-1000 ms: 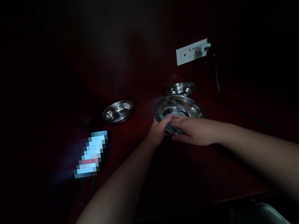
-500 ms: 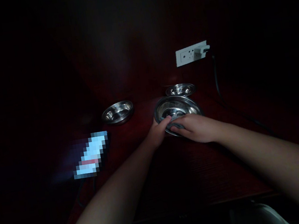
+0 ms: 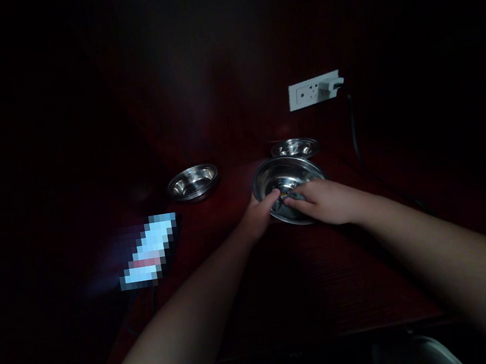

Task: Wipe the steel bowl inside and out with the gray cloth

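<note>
A shiny stainless steel bowl is tilted toward me over the dark red table. My left hand grips its left rim, thumb inside and the other fingers hidden behind the wall. My right hand reaches into the bowl with its fingers bent around a small greyish cloth, pressed to the inner surface. Most of the cloth is covered by the fingers. Just behind stands another steel bowl, partly hidden by the held one. Farther left sits one more steel bowl, which looks stacked on another.
A phone with a lit, blurred-out screen lies at the left, a cable near it. On the back wall is a white socket plate with a plug and a black cable hanging down. The table's front edge runs below my arms.
My right hand has shifted slightly right inside the bowl with the cloth, uncovering part of the bottom near my left thumb. The left hand keeps its grip on the rim.
</note>
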Motion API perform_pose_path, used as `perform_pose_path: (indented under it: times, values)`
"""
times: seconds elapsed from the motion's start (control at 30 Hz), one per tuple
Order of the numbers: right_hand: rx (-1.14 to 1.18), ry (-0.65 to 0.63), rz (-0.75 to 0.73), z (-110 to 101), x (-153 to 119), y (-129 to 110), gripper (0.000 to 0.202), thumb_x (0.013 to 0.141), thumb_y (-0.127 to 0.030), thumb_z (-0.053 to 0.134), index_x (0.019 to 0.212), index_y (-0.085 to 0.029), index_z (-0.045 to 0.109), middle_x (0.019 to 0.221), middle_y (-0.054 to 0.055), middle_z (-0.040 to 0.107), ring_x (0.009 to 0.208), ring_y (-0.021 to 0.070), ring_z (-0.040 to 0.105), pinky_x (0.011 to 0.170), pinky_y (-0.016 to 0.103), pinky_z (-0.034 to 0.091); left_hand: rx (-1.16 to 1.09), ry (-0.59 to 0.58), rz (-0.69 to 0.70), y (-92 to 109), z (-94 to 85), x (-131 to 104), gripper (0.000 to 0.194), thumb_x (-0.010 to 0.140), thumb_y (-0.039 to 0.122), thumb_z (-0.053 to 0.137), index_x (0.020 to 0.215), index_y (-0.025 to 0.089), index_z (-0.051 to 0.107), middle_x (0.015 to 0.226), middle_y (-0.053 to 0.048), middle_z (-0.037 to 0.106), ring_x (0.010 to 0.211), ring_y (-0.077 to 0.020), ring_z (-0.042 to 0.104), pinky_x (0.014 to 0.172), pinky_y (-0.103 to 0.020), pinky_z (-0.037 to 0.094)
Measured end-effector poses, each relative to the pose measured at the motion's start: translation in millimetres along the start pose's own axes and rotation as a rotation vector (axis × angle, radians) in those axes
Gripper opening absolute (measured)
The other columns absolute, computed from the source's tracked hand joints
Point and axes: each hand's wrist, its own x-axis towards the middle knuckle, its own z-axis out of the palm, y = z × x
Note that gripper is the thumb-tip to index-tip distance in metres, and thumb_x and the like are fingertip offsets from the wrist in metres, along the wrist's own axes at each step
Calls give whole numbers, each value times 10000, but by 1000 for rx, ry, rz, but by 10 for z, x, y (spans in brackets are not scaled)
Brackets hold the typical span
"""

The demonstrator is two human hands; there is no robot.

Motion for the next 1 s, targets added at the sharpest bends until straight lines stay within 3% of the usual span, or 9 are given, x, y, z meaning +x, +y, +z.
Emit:
perform_pose_path:
  times: [0.13, 0.37, 0.53, 0.7, 1.0]
  values:
    - [8, 38, -16, 26, 2, -31, 380, 932, -393, 372, 819, -157, 649, 722, 73, 652, 642, 161, 566, 637, 290, 405, -4, 36, -46, -4, -7, 9, 565, 707, 351, 691, 1211, 176, 506, 1035, -108, 667, 934, -250, 636, 845, -447, 500]
    - [94, -20, -133, 42, -26, -96, 341, 943, -366, 369, 931, -165, 643, 796, 70, 666, 688, 169, 583, 660, 299, 415, 12, 42, -50, 12, -1, 4, 505, 710, 372, 676, 1147, 152, 550, 1009, -112, 662, 899, -246, 634, 792, -419, 517]
    - [117, -38, -137, 16, -22, -68, 336, 945, -361, 370, 922, -162, 639, 788, 64, 661, 680, 160, 571, 657, 293, 416, 13, 43, -64, 25, 20, -8, 530, 702, 374, 679, 1164, 153, 545, 1010, -120, 662, 897, -254, 633, 815, -446, 500]
    - [121, -21, -141, 7, -13, -32, 327, 939, -364, 382, 897, -156, 631, 770, 63, 655, 671, 159, 563, 655, 295, 416, 13, 12, -16, 23, 25, -14, 431, 703, 344, 681, 1075, 149, 586, 959, -105, 674, 966, -252, 617, 891, -434, 464]
    - [138, -12, -163, 35, -17, -56, 344, 943, -367, 376, 933, -146, 640, 812, 78, 673, 698, 172, 588, 670, 303, 433, 26, 36, -20, 38, 42, -18, 457, 700, 338, 680, 1105, 155, 574, 966, -100, 667, 939, -247, 619, 869, -432, 475]
